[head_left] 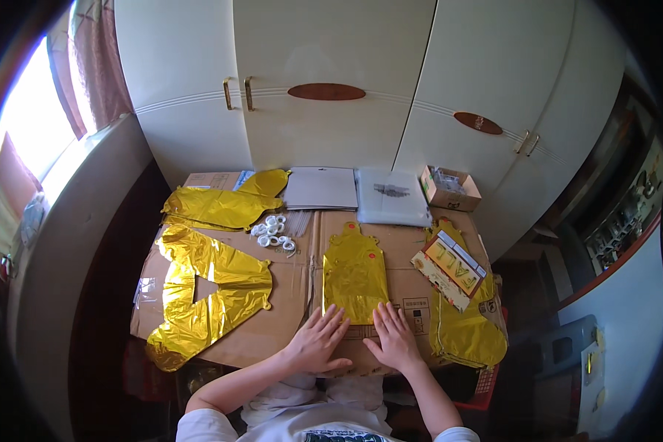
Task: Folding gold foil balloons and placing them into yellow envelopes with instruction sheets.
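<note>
A gold foil balloon (355, 276), folded into a flat rectangle with a narrower tabbed far end, lies on the cardboard-covered table before me. Two small red dots mark its upper part. My left hand (318, 340) rests flat at its near left corner, fingers stretched out. At the near right corner, my right hand (395, 339) lies with its fingertips on the foil edge and its thumb apart. Neither hand grips anything. To the left is a flat, unfolded gold foil balloon (228, 276) shaped like a letter A.
Another gold balloon (225, 206) lies at the far left, near several white ribbon rolls (272, 232). White cards (320, 188), clear plastic bags (393, 197) and a small box (451, 188) line the back. At right, a printed card (453, 267) overlaps more gold foil (468, 335).
</note>
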The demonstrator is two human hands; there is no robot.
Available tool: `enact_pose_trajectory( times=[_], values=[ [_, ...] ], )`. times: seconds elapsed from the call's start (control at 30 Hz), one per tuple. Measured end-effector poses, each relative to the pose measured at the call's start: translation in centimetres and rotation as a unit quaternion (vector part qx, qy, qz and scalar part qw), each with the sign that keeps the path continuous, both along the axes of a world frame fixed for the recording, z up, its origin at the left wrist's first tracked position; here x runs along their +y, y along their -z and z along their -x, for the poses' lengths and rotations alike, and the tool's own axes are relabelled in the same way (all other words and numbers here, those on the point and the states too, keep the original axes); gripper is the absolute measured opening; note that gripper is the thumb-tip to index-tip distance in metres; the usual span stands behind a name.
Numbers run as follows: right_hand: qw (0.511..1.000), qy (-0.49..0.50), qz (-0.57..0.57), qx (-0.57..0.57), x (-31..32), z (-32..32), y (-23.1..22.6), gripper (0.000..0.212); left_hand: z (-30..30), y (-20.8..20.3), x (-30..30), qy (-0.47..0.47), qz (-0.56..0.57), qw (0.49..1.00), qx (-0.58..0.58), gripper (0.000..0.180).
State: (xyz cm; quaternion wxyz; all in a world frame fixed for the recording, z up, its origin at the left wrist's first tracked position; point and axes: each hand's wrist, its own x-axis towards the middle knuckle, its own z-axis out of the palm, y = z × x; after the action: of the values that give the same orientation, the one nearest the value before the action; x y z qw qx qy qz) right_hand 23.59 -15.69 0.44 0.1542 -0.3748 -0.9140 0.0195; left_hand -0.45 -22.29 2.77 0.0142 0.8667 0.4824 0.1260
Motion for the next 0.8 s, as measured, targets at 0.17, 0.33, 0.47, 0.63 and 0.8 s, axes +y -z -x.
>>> enact_pose_trajectory(
  times=[0.17,0.33,0.47,0.63,0.8],
  values=[
    [0.999,0.0,0.023,-0.032,1.1,-0.9,0.8,0.076,0.5,1.6,1.5,-0.027,-0.022,0.999,0.019,0.094],
    [0.999,-0.006,0.029,-0.034,1.3,-0.9,1.1,0.076,0.6,1.9,1.4,-0.044,-0.015,0.998,0.047,0.095],
    [0.999,-0.014,0.027,-0.014,1.4,-1.3,1.5,0.074,0.6,1.9,1.4,-0.04,-0.012,0.998,0.05,0.095],
    [0.999,-0.024,0.029,-0.016,0.1,-1.6,0.8,0.072,0.4,1.3,0.1,-0.034,0.002,0.998,0.051,0.095],
    [0.999,-0.032,0.034,-0.018,-4.1,-2.4,-0.2,0.073,-0.2,0.8,-3.5,-0.025,0.023,0.997,0.068,0.092]
  ],
)
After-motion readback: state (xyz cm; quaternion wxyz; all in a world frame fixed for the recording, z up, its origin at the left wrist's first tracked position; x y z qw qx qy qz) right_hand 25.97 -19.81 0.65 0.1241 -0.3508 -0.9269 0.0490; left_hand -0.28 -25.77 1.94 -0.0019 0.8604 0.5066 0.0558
